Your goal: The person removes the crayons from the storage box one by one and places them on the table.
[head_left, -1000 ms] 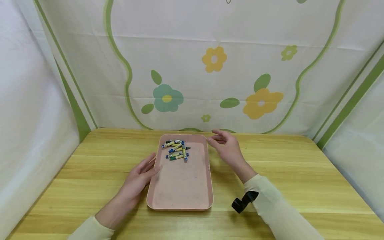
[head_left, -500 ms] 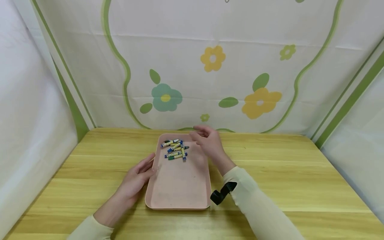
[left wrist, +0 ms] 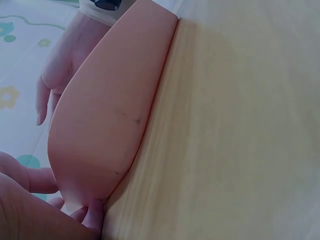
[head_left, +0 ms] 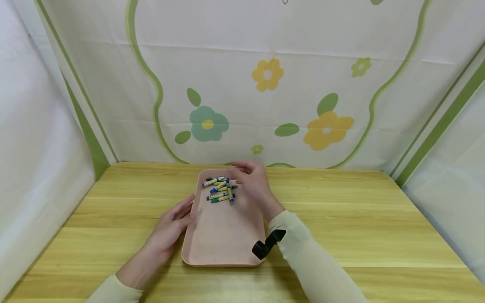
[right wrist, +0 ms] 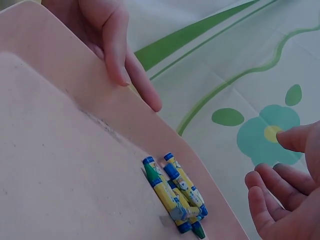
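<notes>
A pink rectangular tray (head_left: 227,240) lies on the wooden table. Several short crayons (head_left: 219,195), with yellow wrappers, blue ends and tips such as green, are heaped at its far left. My left hand (head_left: 170,227) holds the tray's left side, thumb over the rim and fingers along the outer wall. Above the tray's far right part hovers my right hand (head_left: 251,181), just right of the crayons. In the right wrist view the right hand's fingers (right wrist: 272,190) are loosely bent, apart from the crayons, with nothing between them and the thumb.
The wooden tabletop (head_left: 341,235) extends on both sides of the tray. A white cloth backdrop (head_left: 235,84) with printed flowers stands behind the table, and white cloth hangs at left and right. A black device (head_left: 268,245) is strapped to my right wrist.
My right hand has moved left from beside the tray's far right corner to over the tray, near the crayons. The left hand stays at the rim, and the crayons lie as before.
</notes>
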`<state>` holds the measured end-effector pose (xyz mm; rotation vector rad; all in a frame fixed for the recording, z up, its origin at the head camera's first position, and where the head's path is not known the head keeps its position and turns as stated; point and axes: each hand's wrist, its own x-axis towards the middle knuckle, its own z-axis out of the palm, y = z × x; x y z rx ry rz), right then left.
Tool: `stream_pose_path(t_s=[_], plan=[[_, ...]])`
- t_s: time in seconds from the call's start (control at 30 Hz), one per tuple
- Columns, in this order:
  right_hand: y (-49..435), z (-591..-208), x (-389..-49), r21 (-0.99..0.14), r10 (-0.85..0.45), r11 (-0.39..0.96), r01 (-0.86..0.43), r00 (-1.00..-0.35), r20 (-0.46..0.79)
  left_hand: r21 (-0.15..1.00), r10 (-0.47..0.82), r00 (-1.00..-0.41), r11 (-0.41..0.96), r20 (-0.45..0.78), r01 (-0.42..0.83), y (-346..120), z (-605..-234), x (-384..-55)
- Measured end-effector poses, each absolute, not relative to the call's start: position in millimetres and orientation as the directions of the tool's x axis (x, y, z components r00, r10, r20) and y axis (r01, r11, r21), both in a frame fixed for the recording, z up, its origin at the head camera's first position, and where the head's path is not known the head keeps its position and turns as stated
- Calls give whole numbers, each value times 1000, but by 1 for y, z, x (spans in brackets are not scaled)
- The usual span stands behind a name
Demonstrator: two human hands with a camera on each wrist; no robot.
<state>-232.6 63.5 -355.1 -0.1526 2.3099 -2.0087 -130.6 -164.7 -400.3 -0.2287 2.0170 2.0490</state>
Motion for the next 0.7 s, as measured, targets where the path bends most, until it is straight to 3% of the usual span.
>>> stream_pose_path(t_s=[0.3,0.7], plan=[[50,-355,-229,-994,-134,101,-48,-990,34,956,75,-954,-10,-291,-292,-165,-398,-128],[46,-372,-226,-994,-38,99,-47,-998,44,956,77,-953,-12,-293,-295,-164,-398,-126]])
